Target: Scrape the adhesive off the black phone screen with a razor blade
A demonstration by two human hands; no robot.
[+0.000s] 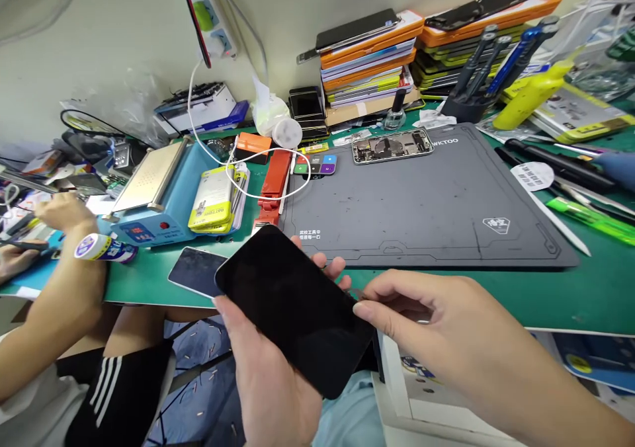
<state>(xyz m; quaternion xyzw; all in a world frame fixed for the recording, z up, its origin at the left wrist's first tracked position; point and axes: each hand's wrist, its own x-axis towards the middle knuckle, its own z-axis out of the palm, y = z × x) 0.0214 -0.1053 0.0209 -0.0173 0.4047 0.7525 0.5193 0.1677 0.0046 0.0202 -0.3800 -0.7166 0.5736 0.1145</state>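
Observation:
My left hand grips a black phone screen from below, fingers wrapped round its edges, glass side up. My right hand is pinched at the screen's right edge, thumb and forefinger pressed together on something small I cannot make out. Both hands are held over the near edge of the green bench. An opened phone body with its insides showing lies at the far side of the grey work mat.
Another dark phone lies on the bench edge left of my hands. A blue heating machine, yellow packs and an orange clamp stand at left. A co-worker's arms work at far left. Stacked boxes and tools line the back.

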